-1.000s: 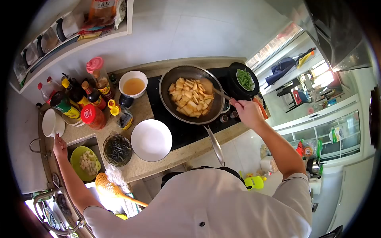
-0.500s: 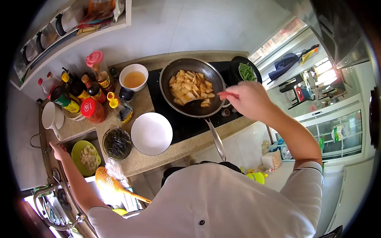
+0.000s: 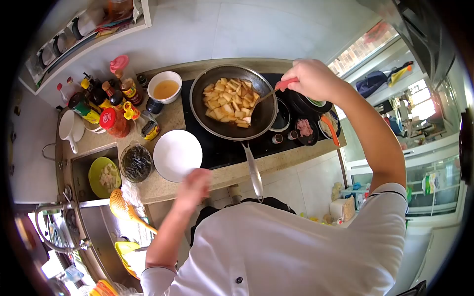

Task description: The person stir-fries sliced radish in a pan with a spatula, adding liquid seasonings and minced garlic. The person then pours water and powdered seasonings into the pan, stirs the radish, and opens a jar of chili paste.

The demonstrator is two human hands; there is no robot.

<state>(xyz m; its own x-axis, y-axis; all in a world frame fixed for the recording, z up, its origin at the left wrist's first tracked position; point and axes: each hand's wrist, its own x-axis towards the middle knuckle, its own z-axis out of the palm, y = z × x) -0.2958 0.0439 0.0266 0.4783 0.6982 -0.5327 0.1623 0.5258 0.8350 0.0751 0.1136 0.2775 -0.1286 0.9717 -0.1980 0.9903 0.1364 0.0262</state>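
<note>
My right hand is closed around the red handle of a spatula, whose blade reaches into the frying pan. In the pan lie browned, flat-cut pieces of food. The pan stands on the black hob with its metal handle pointing toward my body. My left hand, smeared by motion, is at the near right edge of a white bowl. Whether it touches the bowl or holds anything I cannot tell. Left of that bowl sits a bowl of dark strips.
Sauce bottles and a bowl of orange-yellow liquid line the back left. A green colander sits in the sink; an orange slotted ladle lies nearby. Right of the pan is a dish of pink meat.
My left hand has left the sink side and moved right, toward the white bowl. My right hand has risen slightly, and the spatula is now tilted at the pan's right side.
</note>
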